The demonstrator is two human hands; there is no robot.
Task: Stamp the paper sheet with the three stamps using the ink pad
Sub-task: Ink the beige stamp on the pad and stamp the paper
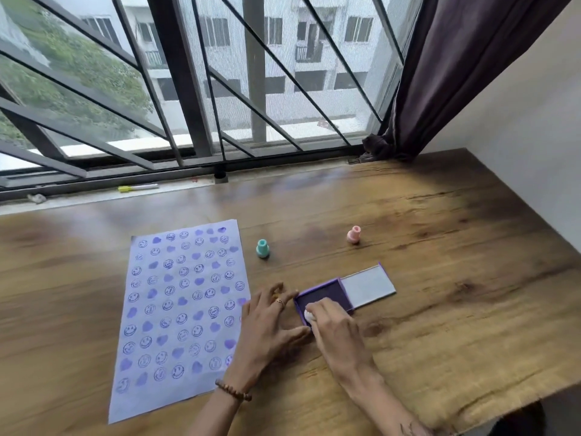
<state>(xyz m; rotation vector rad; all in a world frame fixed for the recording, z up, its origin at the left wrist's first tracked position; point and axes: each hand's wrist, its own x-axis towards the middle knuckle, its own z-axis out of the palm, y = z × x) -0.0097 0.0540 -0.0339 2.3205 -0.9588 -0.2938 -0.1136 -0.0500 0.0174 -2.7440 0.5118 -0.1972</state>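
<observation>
Ink pad (323,298): one, open, on the table (456,247).
Stamps: three; white stamp (309,315) on pad, gripped by right hand (334,330); teal stamp (262,248) and pink stamp (354,235) beyond pad.
Paper sheet (179,309): one, left of pad, covered in prints.
Left hand (267,325): open, flat between sheet and pad.

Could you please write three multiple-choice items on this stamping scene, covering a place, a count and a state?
1. Where does the teal stamp stand?
A. On the ink pad
B. On the table just right of the paper sheet
C. On the windowsill

2. How many stamps stand free on the table?
A. Two
B. Three
C. None

3. What state is the ink pad in?
A. Closed
B. Upside down
C. Open, lid beside it

Answers:
1 B, it stands beside the sheet's right edge.
2 A, teal and pink stamp; the right hand presses a white stamp onto the pad.
3 C, dark ink exposed.
</observation>
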